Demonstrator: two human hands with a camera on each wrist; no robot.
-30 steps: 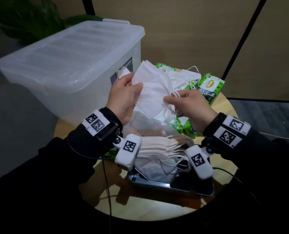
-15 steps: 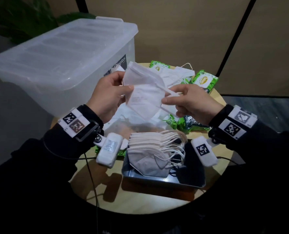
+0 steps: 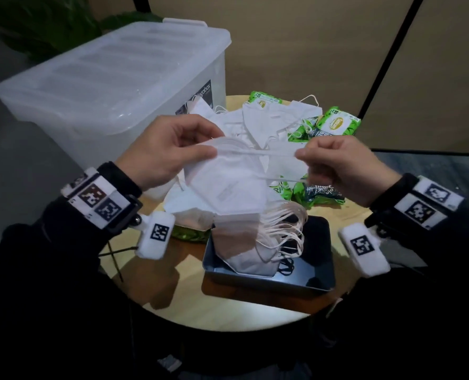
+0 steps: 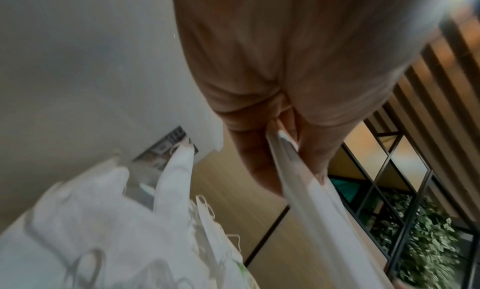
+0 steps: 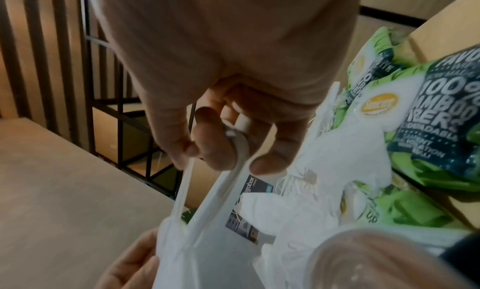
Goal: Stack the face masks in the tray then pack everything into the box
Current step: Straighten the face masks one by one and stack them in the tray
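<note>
White and folded flat, a face mask point(image 3: 228, 185) is held in the air above the middle of the round wooden tabletop point(image 3: 228, 311), just over the tray. The left hand point(image 3: 162, 152) pinches its upper left edge between thumb and fingers, and the right hand point(image 3: 343, 165) is curled round the mask's ear loops point(image 3: 269, 153), which run taut from the mask to that hand; the right wrist view shows the loops passing between its fingers point(image 5: 215, 141). Directly beneath, a dark metal tray point(image 3: 269, 278) sits near the front edge of the tabletop, and in its left part lies a stack of masks point(image 3: 249, 242) with their loops fanned out to the right. Behind the held mask, toward the back edge, more loose masks point(image 3: 266, 119) lie in a heap among green wipe packets point(image 3: 337, 124). At the back left stands a large translucent plastic box point(image 3: 112, 78) with its lid on; whether it rests on the tabletop or beside it cannot be told. Tan wall panels point(image 3: 296, 50) divided by black strips rise behind the table, and green leaves point(image 3: 36, 26) show in the top left corner.
</note>
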